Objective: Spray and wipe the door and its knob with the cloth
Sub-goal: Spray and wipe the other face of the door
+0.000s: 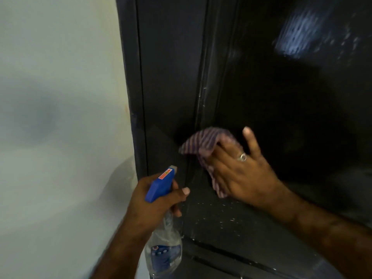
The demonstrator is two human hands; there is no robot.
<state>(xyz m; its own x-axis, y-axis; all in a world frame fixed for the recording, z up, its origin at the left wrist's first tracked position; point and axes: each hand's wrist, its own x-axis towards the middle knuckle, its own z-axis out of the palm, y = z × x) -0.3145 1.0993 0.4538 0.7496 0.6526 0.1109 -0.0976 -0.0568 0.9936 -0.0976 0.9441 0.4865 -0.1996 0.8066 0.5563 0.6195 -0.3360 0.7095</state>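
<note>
Right hand (239,174) is pressing the striped cloth (203,146) flat against the dark door (281,93), fingers spread, near its left edge. Left hand (153,200) is gripping the spray bottle (163,234), fingers curled round its neck. Droplets (217,216) are sitting just below the cloth. Knob not visible. Best worked with firm overlapping strokes downward through the wet patch.

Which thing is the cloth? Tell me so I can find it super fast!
Start at the big dark door that fills the right side of the picture, next to the pale wall. Low on the door, the right hand presses the cloth flat against it. It is the only soft, striped thing: pink and purple lines, unlike the hard blue-topped spray bottle in the left hand.
</note>
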